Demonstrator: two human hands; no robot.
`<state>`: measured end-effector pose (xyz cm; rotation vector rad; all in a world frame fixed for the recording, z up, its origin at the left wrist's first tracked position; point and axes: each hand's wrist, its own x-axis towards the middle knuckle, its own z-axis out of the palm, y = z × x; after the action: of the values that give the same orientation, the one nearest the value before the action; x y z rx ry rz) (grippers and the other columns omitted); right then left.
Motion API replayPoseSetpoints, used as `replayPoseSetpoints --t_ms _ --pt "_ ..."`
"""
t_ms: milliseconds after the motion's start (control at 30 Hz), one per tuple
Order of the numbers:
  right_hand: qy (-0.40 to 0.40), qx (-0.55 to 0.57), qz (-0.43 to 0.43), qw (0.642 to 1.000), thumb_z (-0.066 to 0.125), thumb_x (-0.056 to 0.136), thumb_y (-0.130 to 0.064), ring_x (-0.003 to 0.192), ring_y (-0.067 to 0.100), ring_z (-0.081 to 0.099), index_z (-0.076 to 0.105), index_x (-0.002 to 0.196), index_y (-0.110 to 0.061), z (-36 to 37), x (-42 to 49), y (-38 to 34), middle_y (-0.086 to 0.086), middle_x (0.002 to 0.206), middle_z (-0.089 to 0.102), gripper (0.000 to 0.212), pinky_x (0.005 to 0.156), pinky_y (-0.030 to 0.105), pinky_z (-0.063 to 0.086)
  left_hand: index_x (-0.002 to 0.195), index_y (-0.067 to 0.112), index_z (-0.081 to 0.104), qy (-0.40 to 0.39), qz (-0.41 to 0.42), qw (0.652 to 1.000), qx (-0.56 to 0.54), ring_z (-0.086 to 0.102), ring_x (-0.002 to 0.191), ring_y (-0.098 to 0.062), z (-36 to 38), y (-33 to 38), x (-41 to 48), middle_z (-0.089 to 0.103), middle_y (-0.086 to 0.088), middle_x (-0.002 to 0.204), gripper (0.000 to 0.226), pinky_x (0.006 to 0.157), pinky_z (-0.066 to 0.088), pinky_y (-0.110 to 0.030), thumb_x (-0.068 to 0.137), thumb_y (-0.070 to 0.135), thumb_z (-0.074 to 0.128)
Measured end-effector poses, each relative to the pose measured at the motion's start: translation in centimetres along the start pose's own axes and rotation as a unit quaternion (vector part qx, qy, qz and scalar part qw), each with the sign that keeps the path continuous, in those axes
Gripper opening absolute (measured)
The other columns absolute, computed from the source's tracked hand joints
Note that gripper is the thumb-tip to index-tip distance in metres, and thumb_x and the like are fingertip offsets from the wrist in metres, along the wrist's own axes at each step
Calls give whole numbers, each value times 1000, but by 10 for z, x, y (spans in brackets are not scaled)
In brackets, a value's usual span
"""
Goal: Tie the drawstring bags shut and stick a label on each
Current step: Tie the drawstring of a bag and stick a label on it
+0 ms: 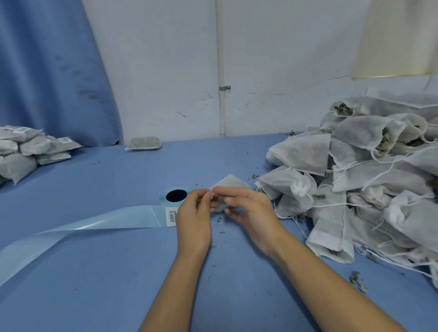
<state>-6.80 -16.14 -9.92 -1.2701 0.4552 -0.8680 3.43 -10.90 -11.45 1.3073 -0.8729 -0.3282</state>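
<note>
At the frame's centre the left hand [194, 215] and right hand [253, 210] are pinching a small drawstring bag [230, 182] over the blue worktop [112, 290]. The label roll [176, 196] is sitting beside the left hand. Untied bags [384, 180] are lying heaped at right and labelled bags [12, 154] at left, with a white wall [167, 65] and blue curtain [32, 70] hanging behind.

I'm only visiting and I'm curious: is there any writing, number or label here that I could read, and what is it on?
None of the text here can be read.
barcode label at the end of the blue strip: bars and a few dark characters, too blurred to read.
small labels on the bags piled at left: print too small to read.
held bag and the open bags heaped at right: no text visible.
</note>
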Motion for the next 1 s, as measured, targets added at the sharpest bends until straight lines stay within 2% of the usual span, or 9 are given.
replayPoseSetpoints --t_ms 133,333,433,600,667,733,867,933,1000 --pt "37 112 13 993 53 86 1 68 3 64 72 94 -9 -2 2 -2 -3 83 73 23 63 13 50 84 14 62 -21 -10 1000 -9 63 67 -1 3 -3 -1 67 3 77 19 67 52 -15 95 8 48" --pt "79 201 28 976 56 86 1 67 3 62 72 87 -7 -4 6 -2 -2 81 73 18 66 15 50 80 18 62 -40 -29 999 -1 61 65 -8 3 -5 -1 66 0 75 20 71 52 -28 94 9 50" --pt "82 209 32 974 56 86 1 69 4 63 71 87 -6 -4 6 -2 -1 81 73 17 67 15 51 79 20 62 -41 -23 999 21 60 69 -7 2 -5 -1 66 4 76 19 71 50 -21 92 12 52" --pt "105 217 50 969 62 82 -1 68 5 65 69 82 -9 -5 6 -3 -3 72 69 11 69 14 53 96 25 57 -29 29 985 170 47 95 -2 3 -9 -3 55 7 100 18 74 34 -5 82 14 57" --pt "106 221 47 968 62 80 1 65 6 65 66 80 -9 -5 5 -3 -2 66 68 11 66 15 54 95 27 50 -22 44 982 181 49 96 -8 7 -7 -5 55 8 99 20 77 37 -13 81 22 63" --pt "97 219 40 970 62 79 3 61 7 66 63 79 -10 -5 4 -4 -2 63 67 14 63 16 54 87 30 46 -10 40 985 165 53 87 -10 10 -5 -6 57 8 93 24 73 41 -22 79 31 68" --pt "64 199 40 977 57 82 7 60 9 64 64 84 -11 -5 4 -5 0 64 65 20 62 18 54 78 28 45 17 50 990 128 52 77 -8 9 0 -6 55 5 84 27 65 38 -9 78 15 69" --pt "56 201 40 977 54 82 8 59 10 63 65 86 -11 -5 4 -4 2 65 63 22 62 19 54 85 23 50 28 53 992 108 53 83 -9 8 3 -6 54 2 93 26 69 38 -6 78 3 66" --pt "58 206 35 976 53 82 9 59 11 64 65 87 -10 -6 4 -4 3 64 62 23 62 20 54 98 18 55 36 54 993 97 51 90 0 8 5 -5 49 0 105 31 75 37 -2 78 -4 63"
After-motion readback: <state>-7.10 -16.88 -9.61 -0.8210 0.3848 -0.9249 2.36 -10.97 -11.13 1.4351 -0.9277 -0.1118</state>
